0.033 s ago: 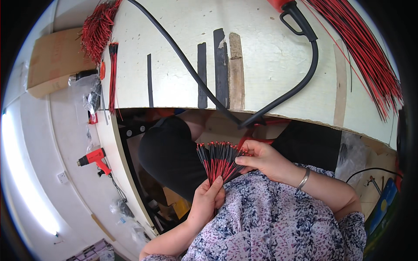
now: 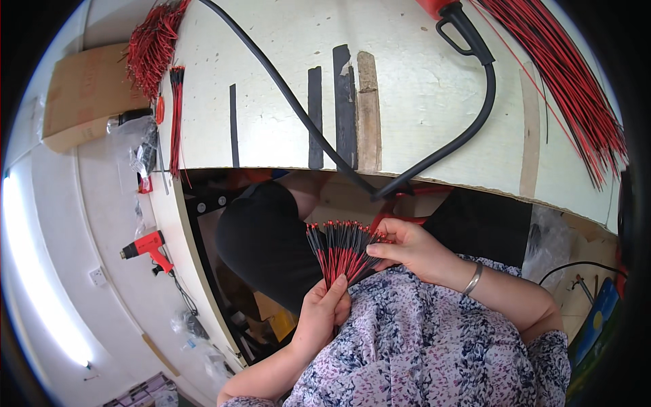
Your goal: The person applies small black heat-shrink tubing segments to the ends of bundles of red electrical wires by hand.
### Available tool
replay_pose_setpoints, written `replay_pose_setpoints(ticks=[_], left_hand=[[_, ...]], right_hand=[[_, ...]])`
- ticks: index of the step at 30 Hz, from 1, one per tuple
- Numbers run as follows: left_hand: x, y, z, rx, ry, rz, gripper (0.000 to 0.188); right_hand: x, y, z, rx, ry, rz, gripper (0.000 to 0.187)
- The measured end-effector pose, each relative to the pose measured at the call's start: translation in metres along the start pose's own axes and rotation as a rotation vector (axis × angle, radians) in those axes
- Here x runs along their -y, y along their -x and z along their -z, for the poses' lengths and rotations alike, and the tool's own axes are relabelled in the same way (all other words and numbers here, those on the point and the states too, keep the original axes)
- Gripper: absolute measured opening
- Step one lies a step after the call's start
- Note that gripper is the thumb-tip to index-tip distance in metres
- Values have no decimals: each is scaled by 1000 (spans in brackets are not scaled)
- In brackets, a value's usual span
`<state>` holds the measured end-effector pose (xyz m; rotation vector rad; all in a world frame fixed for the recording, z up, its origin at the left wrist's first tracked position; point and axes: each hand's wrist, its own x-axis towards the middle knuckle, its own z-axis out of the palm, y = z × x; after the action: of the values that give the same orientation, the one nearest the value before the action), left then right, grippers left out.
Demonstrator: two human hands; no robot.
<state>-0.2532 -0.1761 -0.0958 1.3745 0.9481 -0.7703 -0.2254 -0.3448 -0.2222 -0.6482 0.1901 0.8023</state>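
In my lap is a fanned bundle of red and black wires [image 2: 337, 247], their reddish tips spread along the top edge. My left hand [image 2: 323, 308] is closed round the lower, narrow part of the bundle, thumb across the front. At the fan's right edge, my right hand [image 2: 407, 251] pinches the ends of some wires between thumb and fingers; exactly how many is hidden. A metal bangle [image 2: 473, 278] is on my right wrist.
The white table [image 2: 434, 102] bears a black cable [image 2: 447, 152], a red-and-black tool [image 2: 464, 30], a wire pile at right [image 2: 563, 74], another at far left [image 2: 154, 47] and a small bundle [image 2: 176, 115]. A red heat gun [image 2: 148, 249] is beyond its left edge.
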Motion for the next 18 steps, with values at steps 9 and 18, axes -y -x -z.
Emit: replay_pose_setpoints(ticks=[9, 18], left_hand=[[-2, 0, -2, -34, -27, 6, 27], [1, 0, 2, -13, 41, 4, 24]], right_hand=[[3, 1, -1, -3, -38, 11, 18], [-2, 0, -2, -14, -61, 20, 18]])
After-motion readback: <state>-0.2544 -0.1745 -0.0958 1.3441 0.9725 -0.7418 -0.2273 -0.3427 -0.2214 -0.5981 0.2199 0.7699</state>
